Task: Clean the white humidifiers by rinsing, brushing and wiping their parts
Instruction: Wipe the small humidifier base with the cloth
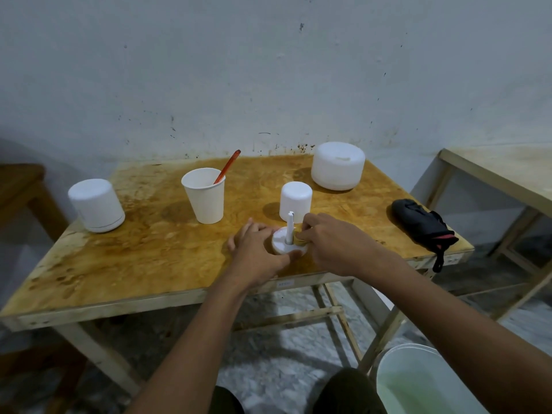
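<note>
A small white round humidifier base [283, 242] with an upright white stem [289, 227] sits near the table's front edge. My left hand [257, 249] cups its left side and holds it. My right hand [331, 242] pinches something at the base's right edge; what it grips is hidden by the fingers. Just behind stands the small white cap [295, 201]. A wide white humidifier [338, 165] stands at the back right, and another white humidifier [96, 204] at the far left.
A white paper cup [204, 197] holds an orange-handled brush [228, 167] mid-table. A black cloth pouch [424, 224] lies at the right edge. A white bucket [418, 380] of greenish water stands on the floor at lower right. Other wooden tables flank both sides.
</note>
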Tool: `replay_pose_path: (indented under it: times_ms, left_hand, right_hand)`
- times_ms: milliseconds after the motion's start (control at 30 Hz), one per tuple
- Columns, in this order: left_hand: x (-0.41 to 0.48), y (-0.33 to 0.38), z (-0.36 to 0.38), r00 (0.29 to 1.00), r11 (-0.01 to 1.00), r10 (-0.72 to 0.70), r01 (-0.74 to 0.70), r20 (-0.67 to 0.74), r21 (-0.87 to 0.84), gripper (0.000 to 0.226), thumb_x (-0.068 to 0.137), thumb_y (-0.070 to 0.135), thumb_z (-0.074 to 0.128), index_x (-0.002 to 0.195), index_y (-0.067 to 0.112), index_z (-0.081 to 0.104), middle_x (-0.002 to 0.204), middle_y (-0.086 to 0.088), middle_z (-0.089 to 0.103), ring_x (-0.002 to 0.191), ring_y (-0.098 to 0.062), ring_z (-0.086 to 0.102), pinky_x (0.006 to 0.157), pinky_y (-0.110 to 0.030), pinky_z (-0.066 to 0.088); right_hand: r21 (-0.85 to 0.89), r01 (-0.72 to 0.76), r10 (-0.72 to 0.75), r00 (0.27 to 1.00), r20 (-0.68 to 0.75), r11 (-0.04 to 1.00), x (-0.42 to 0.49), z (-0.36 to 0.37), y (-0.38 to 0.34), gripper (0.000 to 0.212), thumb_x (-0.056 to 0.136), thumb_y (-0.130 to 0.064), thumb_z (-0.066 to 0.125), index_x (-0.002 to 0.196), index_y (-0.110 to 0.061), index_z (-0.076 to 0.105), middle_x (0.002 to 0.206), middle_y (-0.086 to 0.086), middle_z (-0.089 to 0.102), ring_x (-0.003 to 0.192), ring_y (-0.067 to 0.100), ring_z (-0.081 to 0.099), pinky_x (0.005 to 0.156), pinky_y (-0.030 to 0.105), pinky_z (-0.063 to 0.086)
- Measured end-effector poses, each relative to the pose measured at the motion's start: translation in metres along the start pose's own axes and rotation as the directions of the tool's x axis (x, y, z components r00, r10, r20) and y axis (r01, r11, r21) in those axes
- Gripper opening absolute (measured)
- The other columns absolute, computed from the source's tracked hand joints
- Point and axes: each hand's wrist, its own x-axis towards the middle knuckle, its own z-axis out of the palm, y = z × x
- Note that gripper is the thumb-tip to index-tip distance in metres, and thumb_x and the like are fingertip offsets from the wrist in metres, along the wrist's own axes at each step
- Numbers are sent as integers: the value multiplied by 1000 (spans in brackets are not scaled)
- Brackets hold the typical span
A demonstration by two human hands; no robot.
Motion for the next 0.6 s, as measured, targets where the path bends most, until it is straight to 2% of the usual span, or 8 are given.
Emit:
replay_pose_path:
  times_ms: [67, 133, 233, 333, 433, 533, 600]
  left_hand:
    - [0, 0, -2, 1000, 1000, 12, -12, 12, -12, 66, 81, 61, 65, 139, 35, 49, 153, 8, 34, 150, -12, 2, 117, -50, -6]
    - [0, -1, -2, 1000, 1000, 19, -19, 16, -24, 64, 83, 57, 66, 140, 35, 48, 153, 7, 34, 150, -11, 1, 117, -49, -7]
    - [0, 0, -1, 1000, 1000, 14, -13, 10, -10, 64, 83, 56, 66, 140, 34, 49, 153, 7, 33, 150, -11, 0, 118, -50, -7]
    - [-1, 1, 1, 1000, 1000, 15, -15, -23, 19, 65, 81, 61, 66, 138, 34, 50, 152, 6, 34, 150, -13, 2, 118, -51, -7]
    - [-2, 2, 0, 1000, 1000, 11, -11, -30, -3, 61, 83, 53, 68, 137, 33, 50, 151, 5, 35, 150, -14, 2, 117, -49, -8]
    - [-2, 3, 0, 999, 1000, 1, -2, -41, -25, 59, 83, 48, 69, 137, 32, 50, 152, 5, 36, 150, -13, 5, 117, -48, -8]
    - [-2, 3, 0, 999, 999, -8, 6, -50, -37, 58, 83, 47, 69, 136, 32, 51, 153, 5, 36, 150, -13, 6, 118, -48, -7]
  right_hand:
    - [-11, -13, 13, 1000, -8, 1000, 1, 1, 1, 40, 95, -12, 48, 132, -19, 59, 126, 2, 48, 104, 18, 47, 77, 26, 44]
    - [-19, -29, 29, 999, -21, 999, 3, 3, 0, 41, 94, -13, 50, 133, -20, 58, 128, 2, 47, 105, 18, 46, 78, 26, 43]
    - [26, -50, 51, 998, -24, 998, 5, 5, -1, 36, 95, -16, 52, 130, -20, 61, 123, 2, 46, 104, 18, 47, 77, 26, 43]
    - [146, -87, 92, 995, -27, 985, 0, 6, -1, 31, 96, -15, 49, 121, -15, 67, 109, 1, 46, 91, 16, 50, 75, 29, 45]
    - [231, -116, 129, 991, -41, 966, -6, 11, -6, 30, 97, -12, 46, 118, -12, 67, 101, 0, 42, 86, 18, 51, 74, 30, 45]
    - [406, -196, 246, 967, -73, 893, -4, 15, -10, 30, 96, -8, 43, 108, -6, 71, 89, 0, 43, 78, 12, 47, 68, 22, 42]
    - [587, -235, 356, 929, -98, 775, -2, 12, -13, 32, 95, -5, 43, 105, -7, 73, 82, -1, 46, 70, 7, 45, 57, 16, 38]
